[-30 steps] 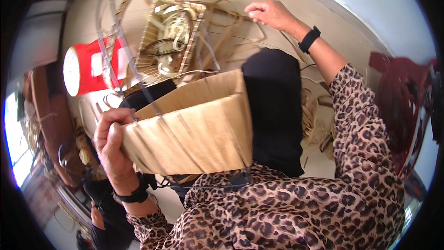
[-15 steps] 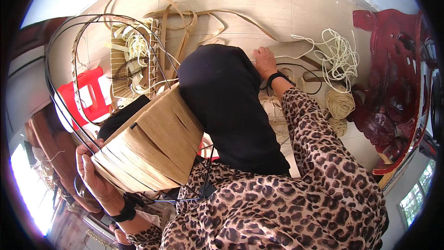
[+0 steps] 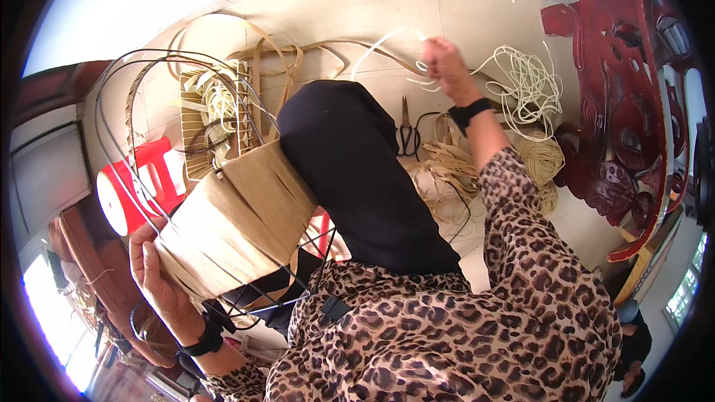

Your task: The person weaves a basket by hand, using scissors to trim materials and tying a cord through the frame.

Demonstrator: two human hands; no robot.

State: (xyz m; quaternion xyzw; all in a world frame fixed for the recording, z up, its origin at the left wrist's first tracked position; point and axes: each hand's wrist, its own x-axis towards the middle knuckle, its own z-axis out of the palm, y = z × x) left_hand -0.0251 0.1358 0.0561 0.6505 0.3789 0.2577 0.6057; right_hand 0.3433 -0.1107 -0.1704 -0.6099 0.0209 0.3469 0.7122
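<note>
A basket (image 3: pixel 237 212) rests on its side against my black-clad leg, its wall wound with flat tan strips and its dark wire frame (image 3: pixel 298 279) bare at the near end. Long wire hoops (image 3: pixel 112 67) rise from it at the far left. My left hand (image 3: pixel 155 272) grips the basket's left rim, thumb on the outside. Beyond my knee, my right hand (image 3: pixel 449 67) is closed on a white cord (image 3: pixel 383 37) that arcs up from behind the knee. Scissors (image 3: pixel 407 132) with dark handles lie on the floor below that hand.
A tangle of pale cord (image 3: pixel 525 85) and a twine ball (image 3: pixel 541 156) lie at right, near tan strips (image 3: pixel 450 158). A second basket (image 3: pixel 195 128) holding loose strips stands far left, beside a red plastic item (image 3: pixel 145 179). Carved red furniture (image 3: pixel 607 104) flanks the right; a person (image 3: pixel 635 346) is behind it.
My right hand has risen up and to the right from beside the knee, drawing the white cord into an arc. The scissors now show. The basket has tilted slightly, with my left hand still on it.
</note>
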